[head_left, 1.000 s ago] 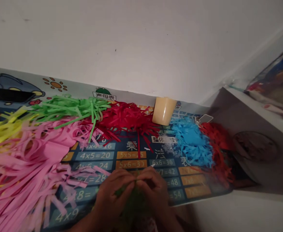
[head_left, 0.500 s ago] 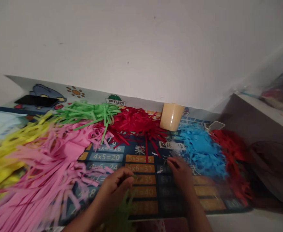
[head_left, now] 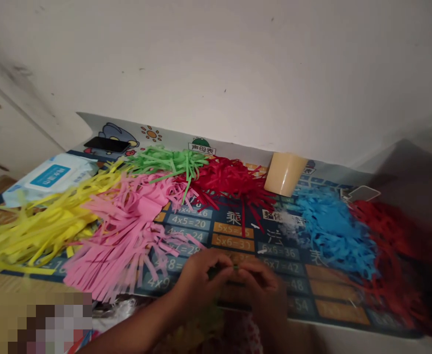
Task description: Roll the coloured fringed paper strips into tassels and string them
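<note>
My left hand [head_left: 203, 275] and my right hand [head_left: 262, 285] meet fingertip to fingertip over the front of the printed mat [head_left: 201, 223]. Both are closed in a pinch on a small bit of green at their tips. Below them hangs a dim yellow-green paper fringe [head_left: 204, 322], largely hidden by my left wrist and the mat's edge. To the left of my hands lies a pink paper fringe [head_left: 116, 255], and beyond it a yellow paper fringe [head_left: 49, 231]. Small white scraps [head_left: 262, 251] rest just past my fingers.
Green [head_left: 168, 160] and red [head_left: 231, 179] fringes lie along the back near a beige cup [head_left: 286, 173]. Blue fringe [head_left: 337, 226] and darker red fringe [head_left: 382, 265] are at right. A wipes pack [head_left: 51, 178] and black phone [head_left: 107, 144] sit at left.
My right hand has come left and down to join my left hand at the fingertips. The view has shifted left, showing more of the wipes pack and yellow fringe.
</note>
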The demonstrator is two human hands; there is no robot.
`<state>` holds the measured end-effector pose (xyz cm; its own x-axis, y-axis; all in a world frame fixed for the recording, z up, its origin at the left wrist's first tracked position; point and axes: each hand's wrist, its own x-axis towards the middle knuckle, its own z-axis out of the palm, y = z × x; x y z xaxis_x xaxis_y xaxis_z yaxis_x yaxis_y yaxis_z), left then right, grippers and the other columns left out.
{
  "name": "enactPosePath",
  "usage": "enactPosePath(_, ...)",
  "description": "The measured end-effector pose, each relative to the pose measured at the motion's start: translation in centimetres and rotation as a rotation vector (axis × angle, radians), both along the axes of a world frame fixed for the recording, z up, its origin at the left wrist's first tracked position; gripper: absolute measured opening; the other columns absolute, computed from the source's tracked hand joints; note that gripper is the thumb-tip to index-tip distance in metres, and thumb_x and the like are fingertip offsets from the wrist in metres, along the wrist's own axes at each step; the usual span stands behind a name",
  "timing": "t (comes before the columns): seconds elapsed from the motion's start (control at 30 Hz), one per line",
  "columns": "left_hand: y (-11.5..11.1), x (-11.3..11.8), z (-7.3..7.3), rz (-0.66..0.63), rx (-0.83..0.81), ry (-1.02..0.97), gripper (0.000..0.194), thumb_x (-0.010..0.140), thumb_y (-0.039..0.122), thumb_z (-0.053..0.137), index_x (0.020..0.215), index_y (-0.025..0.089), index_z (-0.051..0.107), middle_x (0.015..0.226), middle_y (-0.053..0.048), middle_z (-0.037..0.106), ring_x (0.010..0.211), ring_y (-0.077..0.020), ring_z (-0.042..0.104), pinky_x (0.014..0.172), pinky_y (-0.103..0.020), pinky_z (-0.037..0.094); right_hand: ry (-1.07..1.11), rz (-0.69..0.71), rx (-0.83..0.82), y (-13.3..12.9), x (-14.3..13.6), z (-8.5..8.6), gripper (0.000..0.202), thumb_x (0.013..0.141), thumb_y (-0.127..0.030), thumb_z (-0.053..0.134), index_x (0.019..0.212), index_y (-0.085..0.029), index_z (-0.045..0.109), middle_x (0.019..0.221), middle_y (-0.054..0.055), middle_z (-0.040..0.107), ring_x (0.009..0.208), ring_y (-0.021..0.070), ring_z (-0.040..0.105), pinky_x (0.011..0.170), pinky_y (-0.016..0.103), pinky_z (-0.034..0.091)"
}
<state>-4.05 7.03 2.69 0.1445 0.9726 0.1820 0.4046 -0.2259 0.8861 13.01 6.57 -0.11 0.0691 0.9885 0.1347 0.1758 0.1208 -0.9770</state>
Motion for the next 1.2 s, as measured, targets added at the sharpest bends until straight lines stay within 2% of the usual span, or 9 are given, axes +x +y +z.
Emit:
enactPosePath(0.2,0.1,-0.4,-0.2,-0.077,0.069,-0.019,0.015,0.087,0.024,0.059,0.078,0.02,0.07,0.073,0.0,0.072,0.069,-0.014,0.065,0.065,-0.022,0.044,-0.045,0.093,0.03,-0.1,0.3,0.3,0.003,0.077,-0.028,0.073,0.075,-0.026,0.075,0.077,0.002,0.072,0.073,0.0193,0.068,0.064,0.027,0.055)
enactPosePath(0.37,0.2,-0.6,-0.5,-0.142,-0.049,-0.13,0.01,0.083,0.028,0.066,0.082,0.019,0.071,0.077,-0.001,0.073,0.07,-0.0144,0.066,0.065,-0.021,0.045,0.154,0.168,-0.238,0.1,0.5,-0.2,0.016,0.07,-0.031,0.078,0.084,-0.025,0.075,0.08,0.003,0.073,0.073,0.0204,0.068,0.066,0.028,0.055)
enactPosePath(0.5,0.6,-0.6,-0.6,-0.167,-0.111,-0.198,0.015,0.079,0.032,0.072,0.084,0.018,0.07,0.078,-0.001,0.073,0.072,-0.0144,0.066,0.067,-0.02,0.046,0.291,0.22,-0.356,0.4,0.5,-0.5,0.013,0.065,-0.03,0.08,0.071,-0.022,0.073,0.07,0.001,0.071,0.066,0.0181,0.065,0.062,0.025,0.051)
enactPosePath(0.63,1.2,-0.8,-0.8,-0.24,-0.108,-0.165,0.028,0.078,0.046,0.073,0.084,0.019,0.074,0.074,-0.001,0.074,0.067,-0.0144,0.067,0.064,-0.02,0.045,0.242,0.191,-0.277,0.7,0.5,-0.7,0.012,0.062,-0.025,0.08,0.06,-0.021,0.069,0.061,-0.001,0.066,0.06,0.0149,0.06,0.057,0.022,0.046)
enactPosePath(0.73,1.5,-1.1,-0.7,-0.286,-0.051,-0.103,0.031,0.082,0.049,0.068,0.08,0.019,0.076,0.07,-0.001,0.075,0.065,-0.0143,0.067,0.064,-0.02,0.044,0.135,0.22,-0.199,0.6,0.7,-0.5,0.008,0.069,-0.024,0.075,0.063,-0.022,0.071,0.065,0.0,0.068,0.064,0.0153,0.062,0.061,0.021,0.046)
enactPosePath(0.87,0.8,-1.4,-0.2,-0.272,0.039,-0.013,0.028,0.087,0.043,0.064,0.08,0.018,0.075,0.069,-0.002,0.073,0.063,-0.014,0.065,0.061,-0.02,0.043,0.017,0.244,-0.068,-0.1,0.8,0.3,0.011,0.077,-0.025,0.068,0.067,-0.022,0.071,0.067,-0.001,0.068,0.065,0.0142,0.062,0.062,0.02,0.047)
enactPosePath(1.0,-0.5,-1.6,0.3,-0.197,0.139,0.052,0.018,0.086,0.033,0.066,0.079,0.017,0.072,0.073,-0.003,0.07,0.068,-0.0148,0.065,0.064,-0.021,0.046,-0.065,0.191,0.053,-1.1,0.6,1.2,0.013,0.081,-0.024,0.064,0.068,-0.022,0.066,0.067,-0.002,0.065,0.063,0.0123,0.061,0.06,0.018,0.046)
enactPosePath(1.2,-2.9,-1.8,0.0,-0.153,0.353,0.015,0.009,0.088,0.025,0.064,0.083,0.018,0.068,0.081,-0.003,0.071,0.075,-0.0135,0.067,0.069,-0.02,0.05,-0.145,0.203,0.185,-3.3,0.2,2.0,0.011,0.084,-0.022,0.063,0.074,-0.022,0.065,0.072,-0.002,0.067,0.066,0.0114,0.063,0.063,0.017,0.048)
